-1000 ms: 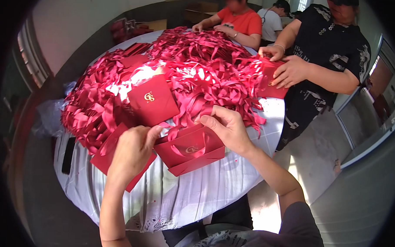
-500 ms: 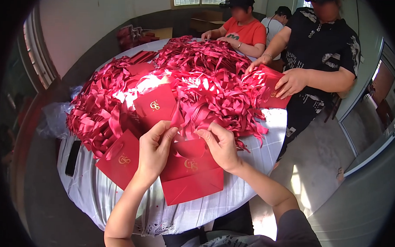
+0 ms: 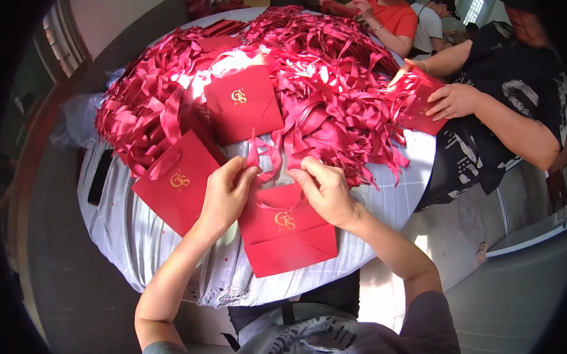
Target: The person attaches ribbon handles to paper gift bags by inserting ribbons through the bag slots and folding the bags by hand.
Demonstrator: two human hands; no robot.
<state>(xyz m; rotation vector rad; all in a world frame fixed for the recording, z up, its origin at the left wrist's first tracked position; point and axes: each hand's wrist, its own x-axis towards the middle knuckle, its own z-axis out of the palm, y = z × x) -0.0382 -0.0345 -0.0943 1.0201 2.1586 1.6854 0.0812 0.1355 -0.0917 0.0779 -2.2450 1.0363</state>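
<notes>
In front of me a flat red paper gift bag (image 3: 292,245) lies on the table, with a gold emblem, a thin ribbon on its face and its folded base toward me. Just beyond its top edge, my left hand (image 3: 227,190) pinches a red ribbon (image 3: 273,164) between thumb and fingers. My right hand (image 3: 328,191) is closed the same way on red ribbon, a small gap away. Beside my left wrist lies another red bag (image 3: 178,181) with a ribbon handle. A third red bag (image 3: 245,110) rests farther off, against the heap.
A big heap of red ribbons and bags (image 3: 336,98) covers the far part of the round table with its white cloth (image 3: 138,234). A black phone-like object (image 3: 100,177) lies at the left edge. On the right, a co-worker's hands (image 3: 455,100) hold red bags; more people sit beyond.
My view has tipped downward and shifted, so the table appears higher. Both hands keep their pinch beyond the bag's top edge. The far co-worker in red has raised their hands with something red.
</notes>
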